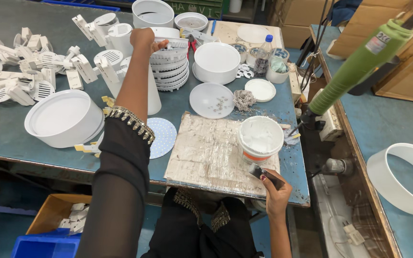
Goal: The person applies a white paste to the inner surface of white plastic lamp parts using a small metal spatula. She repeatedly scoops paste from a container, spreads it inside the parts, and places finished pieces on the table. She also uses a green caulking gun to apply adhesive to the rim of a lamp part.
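Left hand [143, 39] reaches far across the counter [5, 129], fingers curled over the top of a stack [170, 64] of white slotted discs, gripping the uppermost one. Left of that hand lies a heap of white brackets [25, 71], and nearer the body sits a wide white round housing [63, 117]. Below the forearm a pale blue perforated disc [164, 136] lies flat on the counter. Right of the stack stands a white bowl-like housing [217, 62], with a clear bottle [264, 55] beyond it and a flat translucent lid [211, 100] holding small screws nearer. A wrapped board [206, 153] lies at the counter's near edge, and a white tub [260, 138] of paste stands on its right end. Right hand [277, 191] is closed around a dark-handled tool [264, 174], its tip touching the foot of the tub. Further right hangs a green power driver [359, 67], and a white ring [402, 177] lies on the neighbouring bench.
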